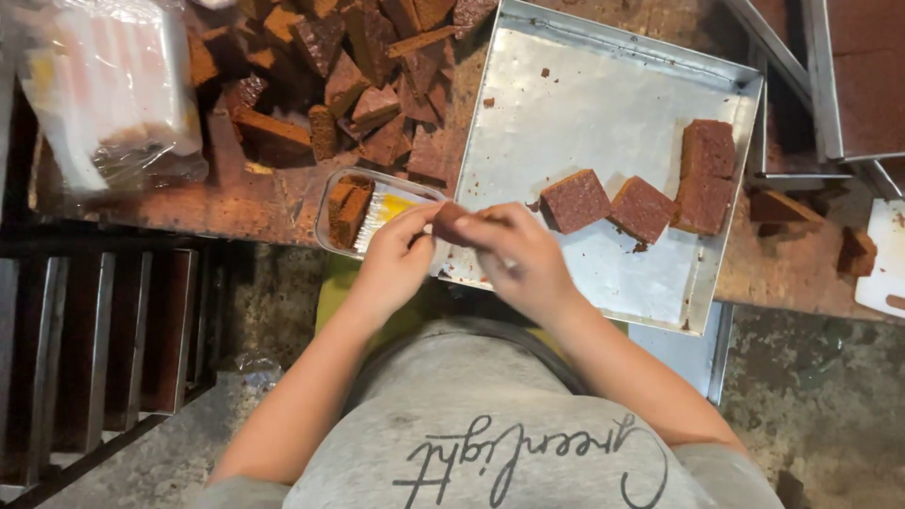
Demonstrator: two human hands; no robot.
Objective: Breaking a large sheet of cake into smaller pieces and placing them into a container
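Both my hands hold one small brown cake piece (449, 220) between them at the table's front edge. My left hand (394, 259) pinches its left side and my right hand (517, 254) grips its right side. Just behind my left hand lies a clear plastic tray (332, 203) with cake pieces (349, 209) and a yellow-and-white paper insert (388, 207) inside. To the right sits a square metal baking tray (566, 104) with several brown cake squares (575, 200) along its right side.
A heap of brown cake offcuts (358, 75) lies at the back of the wooden table (236, 203). A clear bag of packaging (108, 85) stands at far left. More metal trays (848, 85) and loose cake bits (782, 207) sit at right. A dark slatted rack (94, 349) is lower left.
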